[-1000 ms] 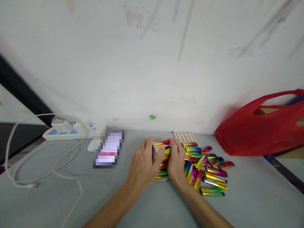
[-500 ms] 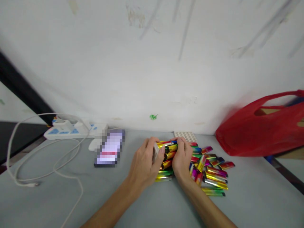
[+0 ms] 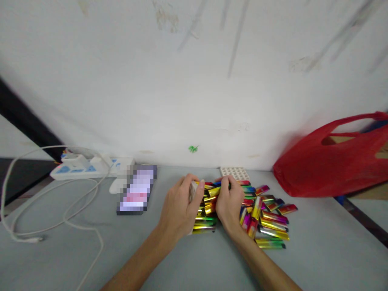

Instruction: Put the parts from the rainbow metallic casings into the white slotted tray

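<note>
A heap of shiny rainbow-coloured metallic sticks lies on the grey table near the wall. My left hand curls round a pale boxy thing at the heap's left end, with its fingers closed. Close beside it, my right hand has its fingers closed over several of the sticks that lie between the two hands. More sticks spread out to the right of my right hand.
A phone with a lit screen lies left of my hands. Further left are a white power strip and a looping white cable. A small white grid tray sits by the wall. A red plastic bag stands at the right.
My right hand has drawn closer to the left over the sticks between them. The view has shifted slightly, so everything sits a little further left.
</note>
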Tool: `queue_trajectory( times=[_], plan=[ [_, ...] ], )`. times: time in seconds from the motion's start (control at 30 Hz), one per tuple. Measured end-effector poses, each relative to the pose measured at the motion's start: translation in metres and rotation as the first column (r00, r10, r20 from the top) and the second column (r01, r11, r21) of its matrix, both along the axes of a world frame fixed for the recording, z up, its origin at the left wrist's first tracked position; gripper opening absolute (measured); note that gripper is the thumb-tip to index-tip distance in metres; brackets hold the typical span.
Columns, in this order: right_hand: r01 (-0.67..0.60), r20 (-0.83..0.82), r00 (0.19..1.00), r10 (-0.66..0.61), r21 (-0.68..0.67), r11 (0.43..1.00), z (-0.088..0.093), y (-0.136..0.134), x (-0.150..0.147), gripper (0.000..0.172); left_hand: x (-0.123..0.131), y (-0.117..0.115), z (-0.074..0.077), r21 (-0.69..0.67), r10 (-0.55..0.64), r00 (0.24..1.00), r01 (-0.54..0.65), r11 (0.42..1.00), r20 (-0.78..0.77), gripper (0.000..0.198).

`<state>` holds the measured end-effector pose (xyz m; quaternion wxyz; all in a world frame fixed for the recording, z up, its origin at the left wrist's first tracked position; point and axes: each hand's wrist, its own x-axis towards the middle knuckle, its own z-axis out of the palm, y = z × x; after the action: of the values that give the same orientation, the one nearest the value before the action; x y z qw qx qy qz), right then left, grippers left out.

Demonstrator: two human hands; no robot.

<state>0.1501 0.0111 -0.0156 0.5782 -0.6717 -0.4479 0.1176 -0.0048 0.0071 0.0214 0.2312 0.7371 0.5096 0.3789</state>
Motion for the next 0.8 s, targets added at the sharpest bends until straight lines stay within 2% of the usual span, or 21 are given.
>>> queue_trajectory(
  times=[0.3, 0.5, 0.7, 0.8],
  plan=[
    [0.055, 0.099, 0.994, -0.051, -0.039, 0.998, 0.004, 0.003, 0.008, 0.042, -0.002, 0.003, 0.000, -0.052, 0.056, 0.998, -0.054, 0.997, 0.020, 0.042],
    [0.084, 0.237, 0.969, -0.067, -0.064, 0.994, 0.007, 0.002, 0.020, 0.049, -0.003, 0.006, 0.001, -0.100, 0.056, 0.998, -0.054, 0.993, 0.010, 0.047],
    [0.083, 0.390, 0.920, -0.023, -0.139, 0.987, 0.005, 0.003, 0.030, 0.045, -0.003, 0.008, 0.000, -0.125, 0.054, 0.998, -0.055, 0.991, -0.008, 0.049],
    [0.127, 0.459, 0.888, -0.032, -0.178, 0.976, 0.004, 0.003, 0.031, 0.043, -0.004, 0.009, -0.001, -0.153, 0.062, 0.998, -0.062, 0.986, -0.002, 0.051]
  ],
)
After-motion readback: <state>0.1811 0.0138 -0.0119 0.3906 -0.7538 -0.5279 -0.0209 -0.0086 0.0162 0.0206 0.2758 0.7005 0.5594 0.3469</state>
